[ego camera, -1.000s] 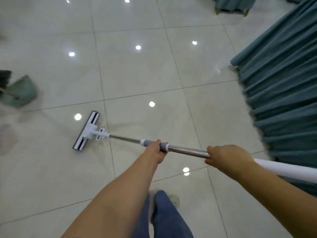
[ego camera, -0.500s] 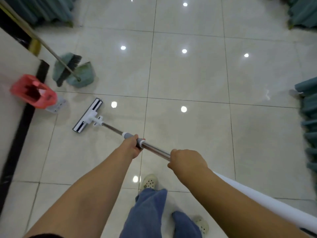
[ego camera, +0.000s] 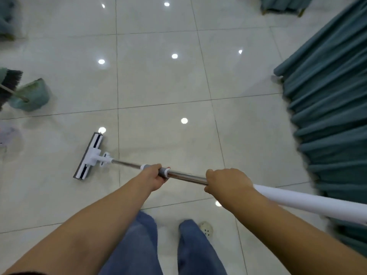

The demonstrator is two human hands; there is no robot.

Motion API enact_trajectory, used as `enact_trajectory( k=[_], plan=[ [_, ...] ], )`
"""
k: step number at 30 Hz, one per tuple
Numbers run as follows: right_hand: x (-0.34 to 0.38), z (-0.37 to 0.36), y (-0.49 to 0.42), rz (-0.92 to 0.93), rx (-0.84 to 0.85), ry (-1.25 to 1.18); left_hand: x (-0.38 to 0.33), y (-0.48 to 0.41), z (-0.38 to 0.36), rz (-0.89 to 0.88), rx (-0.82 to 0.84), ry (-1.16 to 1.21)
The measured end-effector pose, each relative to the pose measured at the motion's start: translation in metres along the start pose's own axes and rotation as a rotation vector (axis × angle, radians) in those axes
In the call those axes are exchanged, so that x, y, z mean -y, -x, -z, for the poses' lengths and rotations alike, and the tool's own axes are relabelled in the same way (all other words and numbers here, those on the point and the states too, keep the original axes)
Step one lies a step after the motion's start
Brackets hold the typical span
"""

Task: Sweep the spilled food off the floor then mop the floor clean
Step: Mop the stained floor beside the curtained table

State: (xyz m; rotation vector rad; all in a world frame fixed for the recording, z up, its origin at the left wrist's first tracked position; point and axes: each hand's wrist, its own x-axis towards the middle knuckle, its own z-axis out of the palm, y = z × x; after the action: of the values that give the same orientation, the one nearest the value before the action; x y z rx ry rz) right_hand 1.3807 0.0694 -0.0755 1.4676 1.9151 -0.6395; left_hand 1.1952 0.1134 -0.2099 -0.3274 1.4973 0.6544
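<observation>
On the floor (ego camera: 158, 86) ahead-left, the mop (ego camera: 89, 155) is lying flat while the left hand (ego camera: 154, 176) and right hand (ego camera: 228, 181) are gripping its pole (ego camera: 186, 176), fingers (ego camera: 157, 168) curling round it, so mopping seems to be running, the next stroke needing a steady pull.

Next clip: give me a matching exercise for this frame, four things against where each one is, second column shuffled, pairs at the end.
Things
1. flat white mop head
2. teal plastic dustpan
3. teal pleated curtain
4. right hand

Places
A. hanging along the right side of the view
B. gripping the shiny steel mop pole
C. lying on the pale floor tiles, left of centre
D. at the left edge, beside the dark broom bristles

Pairs: 1-C, 2-D, 3-A, 4-B.
</observation>
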Motion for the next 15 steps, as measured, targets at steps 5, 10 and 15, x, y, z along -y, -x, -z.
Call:
enact_trajectory(
  k=[5, 10, 15],
  plan=[
    [-0.133, -0.057, 0.096, -0.100, -0.013, 0.098, 0.135, 0.050, -0.092, 0.149, 0.116, -0.006],
    [-0.215, -0.078, 0.183, -0.187, 0.007, 0.228, 0.232, 0.109, -0.155, 0.273, 0.176, 0.000],
    [-0.237, -0.067, 0.222, -0.281, 0.079, 0.293, 0.266, 0.135, -0.171, 0.365, 0.208, -0.008]
  ],
)
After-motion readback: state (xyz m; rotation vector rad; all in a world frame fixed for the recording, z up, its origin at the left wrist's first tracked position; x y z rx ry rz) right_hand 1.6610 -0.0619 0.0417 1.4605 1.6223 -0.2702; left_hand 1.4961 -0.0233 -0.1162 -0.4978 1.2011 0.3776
